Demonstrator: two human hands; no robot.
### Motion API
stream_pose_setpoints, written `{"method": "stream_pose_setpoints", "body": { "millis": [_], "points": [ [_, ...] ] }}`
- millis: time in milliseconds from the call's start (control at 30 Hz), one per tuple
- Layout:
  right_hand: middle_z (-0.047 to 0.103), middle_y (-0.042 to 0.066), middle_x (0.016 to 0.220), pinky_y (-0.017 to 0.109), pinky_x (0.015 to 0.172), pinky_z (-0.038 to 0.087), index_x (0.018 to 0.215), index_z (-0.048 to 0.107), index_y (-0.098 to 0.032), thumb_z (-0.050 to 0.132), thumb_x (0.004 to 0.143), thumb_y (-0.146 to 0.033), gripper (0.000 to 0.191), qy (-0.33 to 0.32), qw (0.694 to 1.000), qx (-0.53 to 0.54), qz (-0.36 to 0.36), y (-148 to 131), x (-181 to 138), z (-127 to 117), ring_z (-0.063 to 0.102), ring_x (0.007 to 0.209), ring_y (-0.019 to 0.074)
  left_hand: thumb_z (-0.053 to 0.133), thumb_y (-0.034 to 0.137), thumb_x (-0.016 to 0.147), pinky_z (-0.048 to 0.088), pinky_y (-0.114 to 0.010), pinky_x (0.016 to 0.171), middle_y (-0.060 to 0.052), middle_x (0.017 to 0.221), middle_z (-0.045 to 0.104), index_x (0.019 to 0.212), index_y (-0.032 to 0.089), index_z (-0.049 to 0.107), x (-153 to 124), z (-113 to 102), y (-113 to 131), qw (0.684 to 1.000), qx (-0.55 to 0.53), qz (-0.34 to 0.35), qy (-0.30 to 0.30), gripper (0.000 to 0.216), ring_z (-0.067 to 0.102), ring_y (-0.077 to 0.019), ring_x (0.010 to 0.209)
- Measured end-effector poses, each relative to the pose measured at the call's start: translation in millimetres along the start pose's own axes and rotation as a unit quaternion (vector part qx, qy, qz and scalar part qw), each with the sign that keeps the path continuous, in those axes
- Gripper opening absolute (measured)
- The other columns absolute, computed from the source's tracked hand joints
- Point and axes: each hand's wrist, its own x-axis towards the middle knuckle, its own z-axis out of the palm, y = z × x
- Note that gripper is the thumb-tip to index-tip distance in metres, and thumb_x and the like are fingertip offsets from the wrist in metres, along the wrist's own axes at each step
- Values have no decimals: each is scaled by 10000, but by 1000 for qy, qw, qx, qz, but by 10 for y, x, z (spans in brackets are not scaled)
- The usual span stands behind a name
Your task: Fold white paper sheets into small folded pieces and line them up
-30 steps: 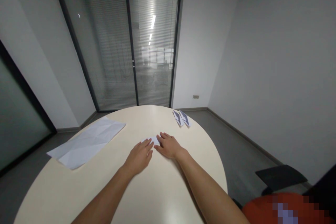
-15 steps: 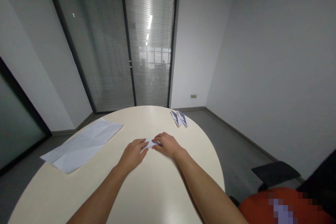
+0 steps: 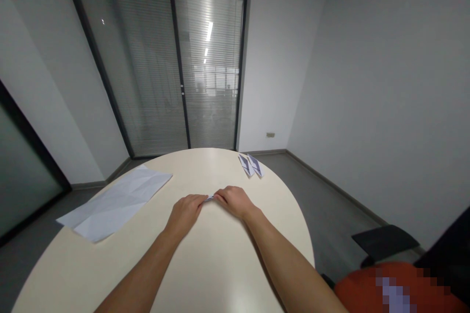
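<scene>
A small folded white paper sits between my two hands at the middle of the round cream table. My left hand has its fingers curled and pinches the paper's left end. From the other side my right hand, fingers also curled, pinches the right end. Most of the paper is hidden by the fingers; only a thin sliver shows.
A large creased white sheet lies at the table's left edge. Two small folded paper pieces rest near the far right rim. Glass doors with blinds stand behind the table. A dark chair is at the lower right.
My fingers went from lying flat on the paper to curling in and pinching it. The hands drew closer together, and less of the paper shows.
</scene>
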Motion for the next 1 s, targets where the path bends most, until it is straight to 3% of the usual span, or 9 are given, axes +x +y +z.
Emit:
{"method": "stream_pose_setpoints", "body": {
  "millis": [233, 467, 1000],
  "points": [
    [720, 63, 1165, 293, 918, 435, 1267, 644, -255, 399, 1033, -395, 366, 3, 998, 23, -55, -96, -8, 15, 645, 1082, 207, 412, 219, 988, 502, -318, 848, -58, 1040, 762, 1084, 223, 701, 5, -58, 48, 997, 55, -45, -2, 305, 700, -214, 948],
    [737, 58, 1104, 290, 910, 433, 1188, 684, -251, 417, 1023, -332, 324, 17, 999, 32, -35, -91, 26, 78, 656, 1045, 201, 427, 251, 997, 481, -329, 846, -49, 1012, 748, 1046, 231, 688, 1, -80, 91, 998, 60, -7, 9, 266, 684, -222, 943],
    [759, 17, 1099, 279, 898, 441, 1160, 722, -300, 491, 940, -225, 327, 0, 999, 36, 25, 129, 5, 29, 681, 1039, 212, 464, 260, 980, 464, -314, 772, -21, 978, 757, 983, 260, 707, -8, -166, 60, 994, 78, -74, 1, 243, 697, -230, 892]
  ]
}}
